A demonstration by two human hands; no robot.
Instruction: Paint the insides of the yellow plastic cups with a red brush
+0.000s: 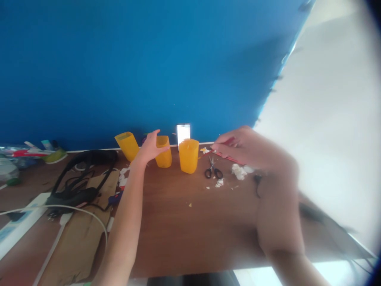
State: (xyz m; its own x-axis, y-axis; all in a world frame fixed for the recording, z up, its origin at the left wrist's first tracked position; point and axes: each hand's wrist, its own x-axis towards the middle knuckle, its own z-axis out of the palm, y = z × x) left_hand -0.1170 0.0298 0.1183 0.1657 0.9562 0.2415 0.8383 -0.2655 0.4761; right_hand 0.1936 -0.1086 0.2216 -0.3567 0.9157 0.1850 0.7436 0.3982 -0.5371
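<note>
Three yellow plastic cups stand at the back of the brown table (178, 222), near the blue wall. My left hand (150, 147) reaches to the middle cup (164, 153), fingers curved around its left side and touching it. The left cup (127, 145) leans to the left; the right cup (188, 155) stands upright. My right hand (238, 147) is closed in a pinch on a thin red stick (226, 157), just right of the right cup. The stick's tip points toward that cup.
Small black scissors (213, 171) and white paper scraps (239, 171) lie below my right hand. A black strap bundle (80, 178), cardboard (80, 234), a white cable (89, 214) and a white box (18, 226) fill the left side. A lit phone (183, 133) leans on the wall.
</note>
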